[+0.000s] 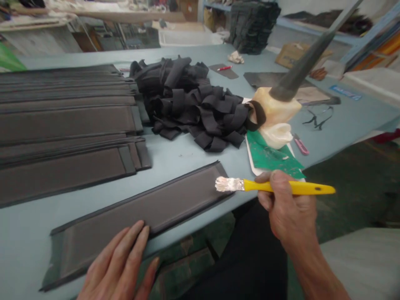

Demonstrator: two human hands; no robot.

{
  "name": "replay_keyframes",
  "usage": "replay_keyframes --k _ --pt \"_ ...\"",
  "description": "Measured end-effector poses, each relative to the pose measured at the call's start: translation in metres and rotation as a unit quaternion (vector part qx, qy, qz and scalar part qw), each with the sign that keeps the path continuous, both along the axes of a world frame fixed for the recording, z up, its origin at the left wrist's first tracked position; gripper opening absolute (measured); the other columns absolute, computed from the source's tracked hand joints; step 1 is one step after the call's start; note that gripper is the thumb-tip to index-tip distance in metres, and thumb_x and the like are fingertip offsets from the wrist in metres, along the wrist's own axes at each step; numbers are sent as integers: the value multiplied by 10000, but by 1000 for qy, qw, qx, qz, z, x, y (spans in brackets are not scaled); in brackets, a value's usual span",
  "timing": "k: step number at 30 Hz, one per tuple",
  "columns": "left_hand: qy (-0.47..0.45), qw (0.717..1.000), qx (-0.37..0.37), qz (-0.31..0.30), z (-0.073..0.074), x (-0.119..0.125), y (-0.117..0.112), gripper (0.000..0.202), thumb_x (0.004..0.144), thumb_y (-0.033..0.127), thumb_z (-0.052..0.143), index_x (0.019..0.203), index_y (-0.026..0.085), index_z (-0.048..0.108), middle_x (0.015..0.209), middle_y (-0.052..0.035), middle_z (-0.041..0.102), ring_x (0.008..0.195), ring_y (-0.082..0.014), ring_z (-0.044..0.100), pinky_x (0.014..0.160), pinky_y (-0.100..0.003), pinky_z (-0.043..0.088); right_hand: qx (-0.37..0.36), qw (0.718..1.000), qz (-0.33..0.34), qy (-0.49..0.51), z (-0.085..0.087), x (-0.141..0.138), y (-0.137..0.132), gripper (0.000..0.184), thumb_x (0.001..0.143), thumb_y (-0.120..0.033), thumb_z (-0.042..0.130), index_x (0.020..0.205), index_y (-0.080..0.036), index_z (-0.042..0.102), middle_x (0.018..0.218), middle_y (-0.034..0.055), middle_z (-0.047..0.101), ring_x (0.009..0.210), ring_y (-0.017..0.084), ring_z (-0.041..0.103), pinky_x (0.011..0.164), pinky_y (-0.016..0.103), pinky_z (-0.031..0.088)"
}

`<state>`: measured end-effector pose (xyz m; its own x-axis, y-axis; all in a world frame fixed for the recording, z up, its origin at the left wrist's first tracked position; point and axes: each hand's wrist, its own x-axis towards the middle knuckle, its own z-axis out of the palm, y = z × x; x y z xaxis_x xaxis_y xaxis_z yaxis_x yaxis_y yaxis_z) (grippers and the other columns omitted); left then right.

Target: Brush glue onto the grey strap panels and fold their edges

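My right hand (289, 208) grips a yellow-handled paintbrush (259, 186). Its bristles are caked with a whitish substance and are over the right end of a long dark panel (150, 204); whether they touch it I cannot tell. The panel lies slantwise along the table's front edge, with raised dark borders on its long sides. My left hand (120, 260) rests on the near edge of this panel, fingers stretched out. Beyond the brush, a whitish, smeared container (278, 108) with a dark conical piece on top stands by a green sheet (271, 156).
Stacked dark panels (68, 121) fill the left of the blue-grey table (175, 154). A heap of black fabric strips (200, 108) lies in the middle. Further right are a pink cutter (301, 146), a red pen (224, 68) and a cardboard box (290, 54). A tall black stack (254, 27) stands behind.
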<state>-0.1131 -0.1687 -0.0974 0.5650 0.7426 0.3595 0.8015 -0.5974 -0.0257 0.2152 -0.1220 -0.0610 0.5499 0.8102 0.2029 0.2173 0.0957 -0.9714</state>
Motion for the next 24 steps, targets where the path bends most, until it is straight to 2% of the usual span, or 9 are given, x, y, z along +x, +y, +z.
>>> replay_keyframes --k 3,5,8,11,15,19,22,24 --pt "10 1000 -2 5 5 9 -4 670 1008 302 467 1612 61 308 1479 -214 573 1311 -369 537 1101 -456 366 -15 992 17 -122 15 -16 7 447 1011 -556 558 782 -193 682 509 -36 496 407 105 444 401 241 304" --pt "6 1000 -1 24 4 13 -8 655 1000 308 487 1583 40 354 1491 -218 571 1335 -379 520 1099 -468 363 -28 973 20 -229 22 -25 10 432 1028 -519 521 787 -199 683 537 -19 535 448 124 490 454 258 343" --pt "-11 998 6 65 0 19 -15 580 986 295 524 1508 51 462 1490 -190 593 1356 -378 510 1081 -463 376 -42 914 1 -404 29 -35 16 440 1032 -490 473 736 -214 646 567 7 574 491 150 502 519 289 333" --pt "-46 995 1 93 -4 25 -19 485 993 277 533 1437 84 539 1467 -148 630 1345 -353 523 1068 -442 389 -51 865 24 -499 30 -50 21 441 1032 -475 442 689 -231 574 535 0 534 464 157 449 517 305 277" --pt "-117 988 -3 105 -8 30 -18 395 1003 218 518 1369 91 595 1383 -142 679 1322 -316 536 1084 -421 392 -39 865 111 -487 28 -87 23 392 1028 -429 464 701 -234 554 503 -30 496 412 138 391 495 294 271" --pt "-168 979 -7 111 -12 30 -17 352 998 161 496 1317 95 631 1285 -132 701 1322 -283 530 1124 -396 391 -15 883 183 -431 30 -132 22 391 1027 -383 468 669 -232 513 507 -34 517 432 126 425 500 279 297" --pt "-186 978 -2 99 -16 29 -19 376 982 125 497 1332 74 621 1295 -132 693 1338 -284 517 1140 -395 396 -13 899 226 -375 29 -162 25 407 1016 -360 470 629 -234 478 481 -40 495 431 118 424 488 274 296" --pt "-198 976 3 94 -20 29 -20 392 973 119 513 1349 65 612 1314 -132 687 1349 -289 512 1153 -402 397 -29 912 253 -322 27 -180 27 404 1010 -354 462 626 -230 495 508 -28 536 450 117 466 490 265 320"
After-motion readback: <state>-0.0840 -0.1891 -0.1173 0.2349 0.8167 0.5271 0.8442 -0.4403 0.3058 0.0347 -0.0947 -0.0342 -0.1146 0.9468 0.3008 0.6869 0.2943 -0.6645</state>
